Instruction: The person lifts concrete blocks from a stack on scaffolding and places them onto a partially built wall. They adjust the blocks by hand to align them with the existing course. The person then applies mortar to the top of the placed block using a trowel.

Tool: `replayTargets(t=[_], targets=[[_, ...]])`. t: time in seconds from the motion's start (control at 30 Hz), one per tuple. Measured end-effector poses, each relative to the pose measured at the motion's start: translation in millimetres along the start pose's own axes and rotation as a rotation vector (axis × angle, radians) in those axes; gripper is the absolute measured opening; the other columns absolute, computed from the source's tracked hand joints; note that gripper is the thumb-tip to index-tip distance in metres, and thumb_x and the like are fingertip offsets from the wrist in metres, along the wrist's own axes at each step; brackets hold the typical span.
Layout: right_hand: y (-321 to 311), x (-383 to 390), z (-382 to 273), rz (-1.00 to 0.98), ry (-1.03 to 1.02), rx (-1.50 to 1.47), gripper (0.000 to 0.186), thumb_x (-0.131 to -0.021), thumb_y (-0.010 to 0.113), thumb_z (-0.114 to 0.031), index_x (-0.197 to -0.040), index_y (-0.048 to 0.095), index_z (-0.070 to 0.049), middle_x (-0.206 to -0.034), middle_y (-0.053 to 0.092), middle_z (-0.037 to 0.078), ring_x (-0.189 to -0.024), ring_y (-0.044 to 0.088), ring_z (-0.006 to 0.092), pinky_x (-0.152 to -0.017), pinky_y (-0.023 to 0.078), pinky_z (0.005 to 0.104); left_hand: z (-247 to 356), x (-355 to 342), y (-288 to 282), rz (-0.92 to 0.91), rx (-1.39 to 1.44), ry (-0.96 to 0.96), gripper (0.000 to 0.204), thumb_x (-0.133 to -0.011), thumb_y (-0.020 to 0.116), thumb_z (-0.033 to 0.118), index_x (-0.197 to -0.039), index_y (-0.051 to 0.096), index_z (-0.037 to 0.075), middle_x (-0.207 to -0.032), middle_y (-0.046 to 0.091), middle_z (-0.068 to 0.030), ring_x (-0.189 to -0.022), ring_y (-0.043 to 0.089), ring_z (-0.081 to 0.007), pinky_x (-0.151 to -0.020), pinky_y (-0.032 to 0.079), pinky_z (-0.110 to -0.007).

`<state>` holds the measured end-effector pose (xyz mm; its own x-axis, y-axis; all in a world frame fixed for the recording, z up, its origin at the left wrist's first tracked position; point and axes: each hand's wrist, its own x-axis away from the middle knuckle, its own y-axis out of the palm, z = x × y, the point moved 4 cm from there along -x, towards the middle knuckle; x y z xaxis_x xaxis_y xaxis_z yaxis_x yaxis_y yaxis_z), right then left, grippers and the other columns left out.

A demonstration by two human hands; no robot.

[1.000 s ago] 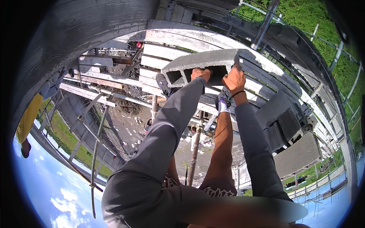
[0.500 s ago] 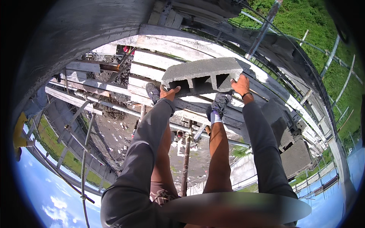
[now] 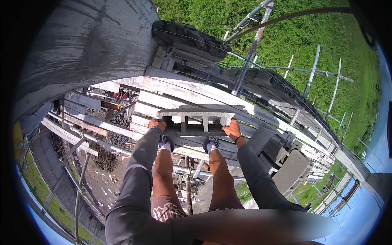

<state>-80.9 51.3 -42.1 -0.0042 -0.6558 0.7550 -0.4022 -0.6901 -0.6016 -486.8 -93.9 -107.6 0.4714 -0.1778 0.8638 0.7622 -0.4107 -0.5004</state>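
A grey hollow concrete block (image 3: 206,124) is held crosswise above pale wooden planks (image 3: 179,87), its openings toward me. My left hand (image 3: 158,125) grips its left end and my right hand (image 3: 232,130) its right end, both closed on it. Just below the block, my shoes (image 3: 211,142) are on the planks, partly hidden by it.
More concrete blocks (image 3: 293,167) lie at my right. A curved concrete wall (image 3: 81,49) rises at upper left. Scaffold poles (image 3: 255,43) stand beside grass at upper right. Gaps at left show rubble and ground below. Part of a person in yellow (image 3: 18,136) shows at the left edge.
My view has shifted, showing more wall and grass. The block has gone from tilted to level and sits lower in view, and my left hand has moved out to its left end.
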Motion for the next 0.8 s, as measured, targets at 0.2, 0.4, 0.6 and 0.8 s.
replayTargets(t=[0.2,0.4,0.6,0.8], targets=[[-61.9,113.1,-51.2,0.022,-0.198,0.250,0.039,-0.078,0.067,-0.039,-0.089,0.069,-0.001,-0.107,0.064,0.021,-0.112,0.057,0.0398,-0.099,0.044,0.0474,-36.8,37.9,-60.3,0.139,0.003,0.527,0.037,-0.068,0.076,0.036,-0.098,0.076,0.014,-0.107,0.068,-0.0208,-0.110,0.062,-0.0340,-0.094,0.051,-0.039],[-160.2,211.0,-127.2,0.094,-0.311,0.157,0.054,-0.079,0.068,-0.041,-0.107,0.065,0.005,-0.114,0.064,0.027,-0.120,0.056,0.0406,-0.106,0.039,0.0480,-46.6,143.3,-145.1,0.320,0.232,0.902,0.027,-0.068,0.071,0.026,-0.080,0.074,0.002,-0.080,0.065,-0.0200,-0.072,0.061,-0.0315,-0.068,0.050,-0.040],[-295.3,334.4,-231.5,0.370,-0.316,0.165,0.028,-0.068,0.068,-0.020,-0.082,0.066,0.004,-0.093,0.068,0.031,-0.100,0.063,0.0509,-0.087,0.051,0.0551,-29.6,286.5,-252.3,0.060,1.013,0.702,0.026,-0.066,0.073,0.019,-0.067,0.072,-0.007,-0.062,0.065,-0.0099,-0.052,0.057,-0.0191,-0.053,0.046,-0.034],[-426.8,497.5,-327.6,0.692,-0.531,0.237,0.028,-0.069,0.068,-0.020,-0.080,0.060,0.005,-0.083,0.066,0.028,-0.085,0.064,0.0492,-0.075,0.050,0.0559,-5.9,419.2,-355.3,0.057,1.254,0.748,0.019,-0.076,0.072,0.010,-0.080,0.071,-0.008,-0.078,0.070,-0.0111,-0.064,0.060,-0.0166,-0.061,0.046,-0.030]])
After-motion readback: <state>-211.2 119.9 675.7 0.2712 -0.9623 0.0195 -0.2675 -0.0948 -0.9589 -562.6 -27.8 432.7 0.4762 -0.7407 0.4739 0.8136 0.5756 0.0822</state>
